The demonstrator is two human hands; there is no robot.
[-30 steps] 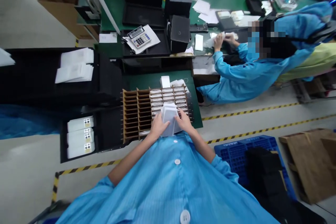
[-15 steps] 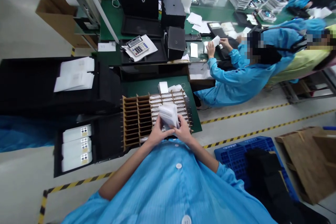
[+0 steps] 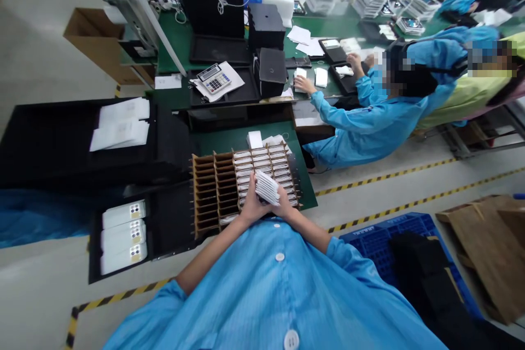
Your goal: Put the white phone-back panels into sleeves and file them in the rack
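Between my two hands is a stack of thin white sleeves [image 3: 267, 188], its layered edges turned up toward me. My left hand [image 3: 253, 203] is closed round the stack's left side, and my right hand [image 3: 283, 203] grips its lower right end. Just below and beyond them lies a cardboard divider grid [image 3: 204, 191]. Its right-hand columns hold rows of similar white pieces [image 3: 262, 157], while the left columns look mostly bare. What the sleeves contain, I cannot make out.
White pieces [image 3: 255, 139] lie behind the grid on the green table. At left, a black tray [image 3: 95, 251] carries pale panels with camera-like cutouts, and white sheets [image 3: 121, 123] rest on a black surface. A co-worker in blue [image 3: 369, 126] sits at right, beyond a calculator [image 3: 214, 79]. A blue pallet [image 3: 369, 246] stands lower right.
I have turned the stack from its flat face to its layered edge, both hands still on it. The co-worker's hand has moved down to white pieces on the bench. The view has shifted slightly.
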